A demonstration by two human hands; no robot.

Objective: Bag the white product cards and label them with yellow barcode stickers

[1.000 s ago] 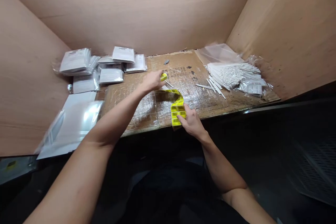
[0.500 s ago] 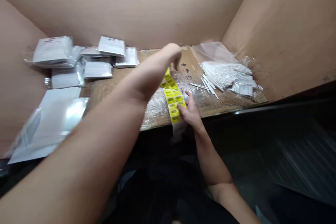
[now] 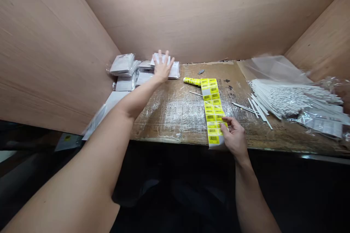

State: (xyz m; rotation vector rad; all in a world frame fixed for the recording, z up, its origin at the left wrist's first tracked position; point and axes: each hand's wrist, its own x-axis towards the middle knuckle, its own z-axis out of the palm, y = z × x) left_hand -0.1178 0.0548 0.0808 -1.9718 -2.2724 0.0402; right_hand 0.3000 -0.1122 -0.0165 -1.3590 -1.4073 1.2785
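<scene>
My left hand point(image 3: 163, 68) reaches to the back left with its fingers spread over a white packet point(image 3: 156, 58) on top of a pile. Whether the palm touches the packet I cannot tell. My right hand point(image 3: 234, 135) pinches the right edge of a strip of yellow barcode labels point(image 3: 212, 107) between thumb and fingers. The strip runs from the table's front edge back to its rolled end point(image 3: 192, 81). Its front end shows bare backing paper. A thin white stick point(image 3: 196, 94) lies left of the strip.
More plastic-wrapped white packets point(image 3: 122, 64) are piled at the left, behind white sheets point(image 3: 112, 98). At the right, a heap of white sticks point(image 3: 290, 96) spills from a clear bag point(image 3: 281, 68). A small grey piece point(image 3: 201, 71) lies behind the roll. Wooden panels point(image 3: 191, 14) enclose the table.
My left hand has left the label strip and moved left to the packets, its fingers spreading. My right hand still holds the strip, which now lies flatter. The view has turned left.
</scene>
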